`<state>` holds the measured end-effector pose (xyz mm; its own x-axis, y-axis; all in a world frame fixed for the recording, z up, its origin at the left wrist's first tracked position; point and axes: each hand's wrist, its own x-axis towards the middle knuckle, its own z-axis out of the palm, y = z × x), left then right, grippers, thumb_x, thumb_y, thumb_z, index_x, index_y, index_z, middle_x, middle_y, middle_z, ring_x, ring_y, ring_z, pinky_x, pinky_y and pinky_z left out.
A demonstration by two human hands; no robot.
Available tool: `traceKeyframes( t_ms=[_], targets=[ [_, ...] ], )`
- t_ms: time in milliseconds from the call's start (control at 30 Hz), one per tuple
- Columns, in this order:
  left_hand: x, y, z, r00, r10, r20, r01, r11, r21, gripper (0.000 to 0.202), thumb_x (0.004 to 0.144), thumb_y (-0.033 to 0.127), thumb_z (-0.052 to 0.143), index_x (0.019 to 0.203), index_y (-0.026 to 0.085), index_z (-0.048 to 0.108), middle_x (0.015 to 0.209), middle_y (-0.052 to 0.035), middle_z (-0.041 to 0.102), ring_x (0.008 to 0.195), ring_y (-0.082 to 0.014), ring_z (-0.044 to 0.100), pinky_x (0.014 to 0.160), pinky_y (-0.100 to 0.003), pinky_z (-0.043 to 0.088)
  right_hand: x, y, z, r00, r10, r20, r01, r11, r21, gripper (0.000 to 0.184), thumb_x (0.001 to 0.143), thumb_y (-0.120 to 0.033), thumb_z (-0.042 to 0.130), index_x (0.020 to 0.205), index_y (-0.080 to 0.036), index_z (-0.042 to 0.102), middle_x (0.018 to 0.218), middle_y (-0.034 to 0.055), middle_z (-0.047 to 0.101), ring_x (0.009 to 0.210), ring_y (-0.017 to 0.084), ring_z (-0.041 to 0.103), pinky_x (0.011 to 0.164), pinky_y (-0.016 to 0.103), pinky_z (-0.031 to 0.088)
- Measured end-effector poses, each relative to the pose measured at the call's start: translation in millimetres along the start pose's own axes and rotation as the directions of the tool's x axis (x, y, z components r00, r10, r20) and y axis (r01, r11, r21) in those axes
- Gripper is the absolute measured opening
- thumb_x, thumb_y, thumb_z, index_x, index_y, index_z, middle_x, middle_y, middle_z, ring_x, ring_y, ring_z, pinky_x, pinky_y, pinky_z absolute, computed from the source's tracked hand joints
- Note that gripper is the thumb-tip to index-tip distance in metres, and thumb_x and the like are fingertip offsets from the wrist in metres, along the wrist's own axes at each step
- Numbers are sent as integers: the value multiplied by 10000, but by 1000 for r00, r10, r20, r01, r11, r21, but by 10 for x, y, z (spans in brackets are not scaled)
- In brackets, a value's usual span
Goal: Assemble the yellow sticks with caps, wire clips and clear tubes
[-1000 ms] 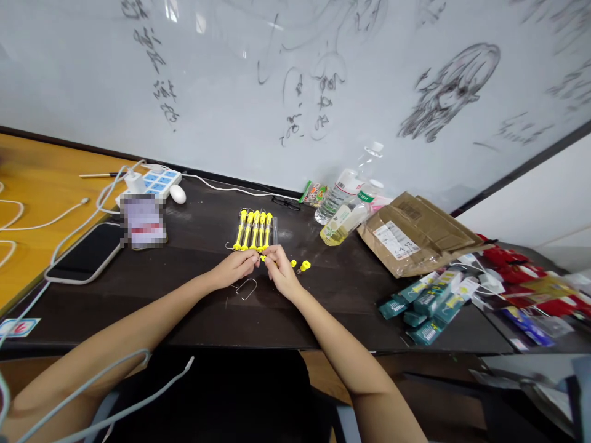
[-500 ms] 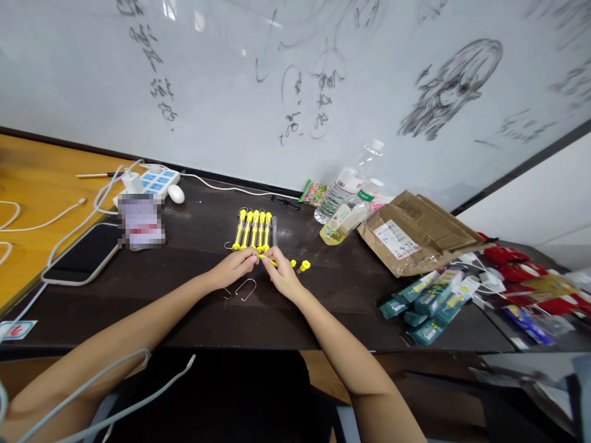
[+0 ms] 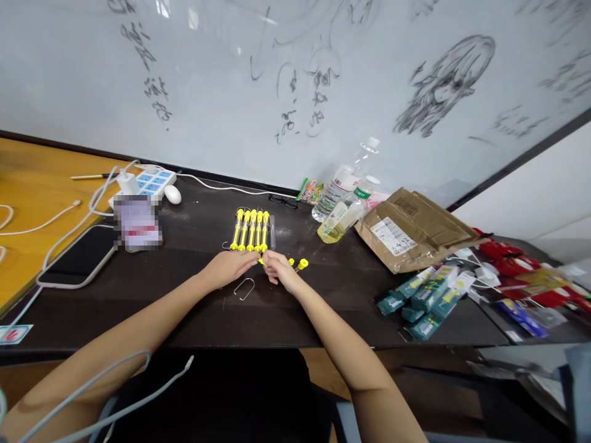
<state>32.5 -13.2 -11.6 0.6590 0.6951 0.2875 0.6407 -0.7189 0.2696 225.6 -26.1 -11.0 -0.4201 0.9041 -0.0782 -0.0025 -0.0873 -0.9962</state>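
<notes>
My left hand (image 3: 233, 267) and my right hand (image 3: 281, 269) meet over the dark desk, fingertips pressed together around a small yellow spring scale part (image 3: 261, 261), mostly hidden by the fingers. Just behind them lies a row of several yellow spring scales (image 3: 250, 231) with metal hooks. A clear empty tube (image 3: 272, 232) is at the row's right end. To the right of my right hand rest loose yellow end pieces, one a yellow cap (image 3: 302, 264). In front of my hands is a bent wire hook (image 3: 244, 289).
Two bottles, one a yellow drink bottle (image 3: 335, 224), stand behind right, near a brown parcel (image 3: 410, 231) and dark green boxes (image 3: 427, 301). At left are a phone (image 3: 76, 257), a power strip (image 3: 154, 183), a white mouse (image 3: 172, 194) and cables. A whiteboard (image 3: 207, 111) closes off the back.
My left hand has flattened, its fingers stretching further over the yellow part. My right hand has turned, its fingers curling below. The view has shifted slightly.
</notes>
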Motion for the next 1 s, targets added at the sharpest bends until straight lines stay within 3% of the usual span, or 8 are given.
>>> traceKeyframes(
  t_ms=[267, 367, 467, 567, 667, 733, 833, 1000],
  targets=[
    [-5, -29, -17, 998, -7, -60, 10, 999, 54, 321, 983, 359, 307, 1098, 232, 579, 1028, -27, 683, 860, -145, 645, 704, -215, 441, -40, -125, -7, 984, 49, 172, -103, 941, 322, 300, 764, -358, 557, 637, -216, 324, 522, -87, 211, 423, 61, 152, 335, 171, 109],
    [-14, -62, -29, 996, -62, -71, 65, 997, 49, 317, 980, 374, 310, 1119, 238, 560, 1020, -24, 687, 854, -156, 650, 694, -226, 443, -36, -157, -99, 999, -38, -18, 41, 969, 244, 273, 767, -379, 526, 649, -218, 341, 530, -79, 236, 440, 72, 174, 367, 181, 123],
    [-20, -77, -31, 992, -92, -82, 93, 996, 11, 331, 977, 405, 309, 1143, 241, 543, 1033, -25, 688, 875, -176, 655, 696, -244, 447, -48, -173, -207, 929, -266, -258, 221, 957, -190, 219, 782, -352, 517, 659, -209, 407, 569, -53, 321, 487, 86, 268, 433, 203, 217],
    [-20, -62, -30, 992, -101, -77, 100, 995, -22, 354, 975, 434, 300, 1125, 236, 553, 1025, -25, 693, 877, -184, 659, 697, -248, 445, -87, -178, -263, 835, -515, -195, 214, 630, -746, 212, 799, -282, 512, 624, -196, 429, 657, -9, 408, 637, 127, 401, 595, 251, 338],
    [-17, -36, -43, 991, -119, -60, 117, 992, -38, 369, 976, 434, 290, 1117, 226, 561, 983, -28, 700, 843, -188, 663, 686, -251, 442, -121, -173, -255, 874, -485, -25, 115, 257, -960, 196, 802, -243, 517, 626, -195, 446, 733, 25, 469, 757, 167, 448, 700, 281, 355],
    [-16, -23, -62, 989, -135, -51, 133, 990, -45, 371, 975, 429, 291, 1125, 224, 562, 935, -26, 705, 804, -187, 664, 675, -252, 439, -134, -176, -254, 913, -407, 24, 87, 138, -987, 186, 803, -237, 522, 632, -196, 461, 755, 38, 492, 773, 178, 458, 719, 287, 355],
    [-16, -18, -84, 987, -152, -48, 150, 988, -45, 374, 971, 435, 298, 1130, 229, 566, 865, -19, 703, 745, -183, 658, 658, -250, 429, -151, -218, -325, 919, -394, 5, 72, 156, -985, 190, 829, -239, 499, 646, -201, 462, 750, 34, 495, 765, 175, 466, 715, 279, 353],
    [-15, -31, -68, 991, -130, -41, 127, 990, -61, 372, 970, 431, 301, 1137, 224, 561, 892, -32, 701, 773, -186, 656, 671, -255, 432, -181, -306, -580, 803, -545, -239, -38, 353, -935, 284, 932, -313, 362, 674, -210, 422, 700, 12, 455, 700, 161, 448, 635, 261, 321]
  ],
)
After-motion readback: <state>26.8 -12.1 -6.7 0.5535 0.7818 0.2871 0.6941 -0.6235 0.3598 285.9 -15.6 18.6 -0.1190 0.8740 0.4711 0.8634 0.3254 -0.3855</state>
